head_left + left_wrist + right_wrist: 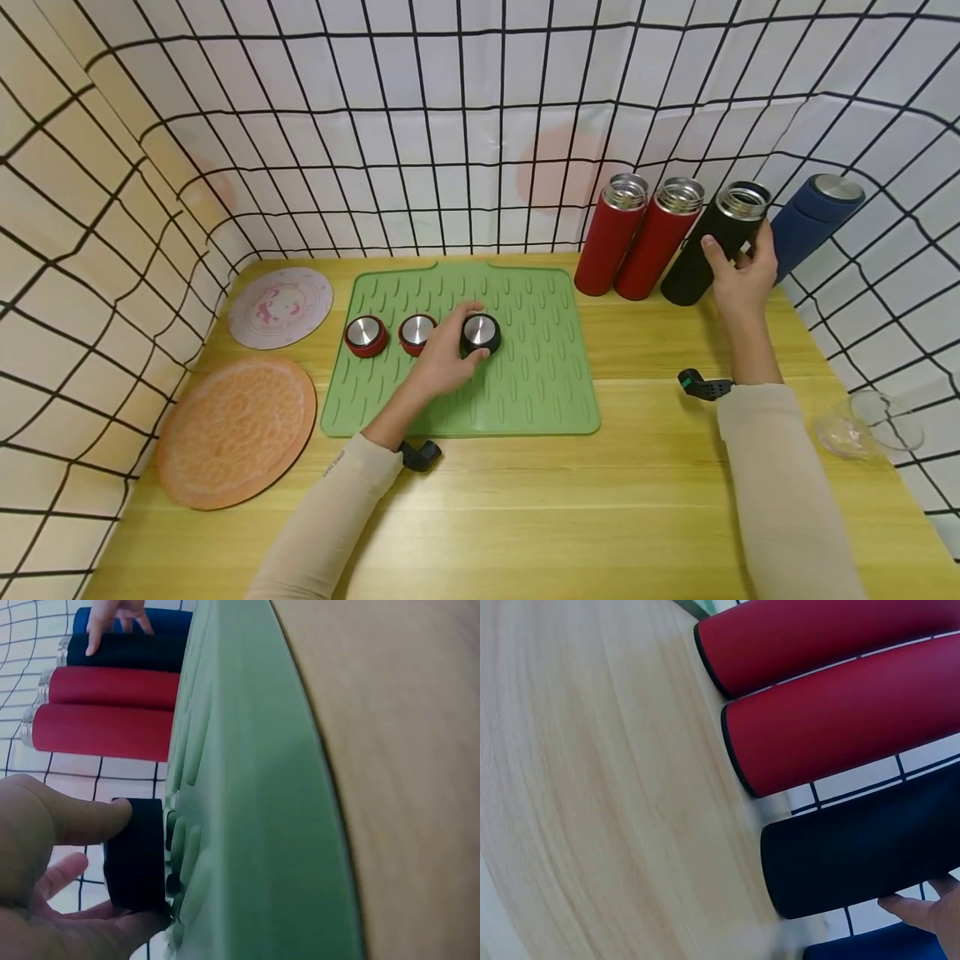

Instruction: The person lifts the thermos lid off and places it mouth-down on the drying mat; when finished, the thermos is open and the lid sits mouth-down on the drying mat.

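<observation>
My left hand (447, 354) pinches a black bottle lid (481, 332) between thumb and fingers, low over the green drying mat (525, 392); in the left wrist view the lid (135, 855) is edge-on beside the mat's ridges. Two red lids (365, 336) with silver tops sit to its left on the same mat, the nearer one (417, 332) partly behind the hand. At the right, my right hand (744, 271) holds the upper part of a lidless black thermos (693, 258) that stands upright. Beside it stand two lidless red thermoses (606, 246) and a blue thermos (813, 217) with its lid on.
A round orange mat (236, 433) and a smaller pink-white round mat (281, 307) lie at the left of the wooden table (525, 517). A clear glass (870, 425) lies near the right edge. Black wire grid panels (420, 133) enclose the back and sides.
</observation>
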`<action>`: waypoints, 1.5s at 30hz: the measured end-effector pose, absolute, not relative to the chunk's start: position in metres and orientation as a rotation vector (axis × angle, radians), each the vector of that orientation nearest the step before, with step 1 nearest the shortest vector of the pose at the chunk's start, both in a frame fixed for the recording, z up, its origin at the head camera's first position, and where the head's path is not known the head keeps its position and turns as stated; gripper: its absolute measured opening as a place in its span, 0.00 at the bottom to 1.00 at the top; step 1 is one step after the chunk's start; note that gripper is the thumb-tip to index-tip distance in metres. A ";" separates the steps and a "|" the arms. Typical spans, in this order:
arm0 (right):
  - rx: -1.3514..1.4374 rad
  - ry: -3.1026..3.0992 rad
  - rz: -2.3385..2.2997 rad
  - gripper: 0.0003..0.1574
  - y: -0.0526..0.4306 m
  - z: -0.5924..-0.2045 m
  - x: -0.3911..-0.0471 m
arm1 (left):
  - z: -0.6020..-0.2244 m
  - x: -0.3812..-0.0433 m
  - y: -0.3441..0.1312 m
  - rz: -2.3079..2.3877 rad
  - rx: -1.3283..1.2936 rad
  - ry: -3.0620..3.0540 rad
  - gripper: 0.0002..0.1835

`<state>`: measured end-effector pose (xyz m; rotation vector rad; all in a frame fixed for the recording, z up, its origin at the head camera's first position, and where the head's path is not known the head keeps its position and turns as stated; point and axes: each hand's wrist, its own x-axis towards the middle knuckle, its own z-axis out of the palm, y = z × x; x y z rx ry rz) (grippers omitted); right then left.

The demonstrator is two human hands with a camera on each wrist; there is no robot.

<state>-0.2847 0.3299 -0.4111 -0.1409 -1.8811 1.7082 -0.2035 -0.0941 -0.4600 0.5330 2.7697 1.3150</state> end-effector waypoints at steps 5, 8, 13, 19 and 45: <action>-0.168 -1.925 1.704 0.41 0.332 -0.411 -0.284 | -0.463 -0.204 -0.095 1.304 0.525 2.757 0.38; -0.201 -1.978 1.691 0.43 0.332 -0.408 -0.282 | -0.464 -0.205 -0.095 1.299 0.525 2.749 0.38; -0.237 -2.004 1.711 0.48 0.333 -0.405 -0.278 | -0.463 -0.205 -0.094 1.283 0.512 2.742 0.39; -0.247 -2.019 1.656 0.47 0.339 -0.404 -0.268 | -0.461 -0.204 -0.095 1.287 0.500 2.754 0.38; -0.526 -1.891 1.416 0.42 0.379 -0.389 -0.238 | -0.452 -0.202 -0.105 1.542 0.607 2.715 0.45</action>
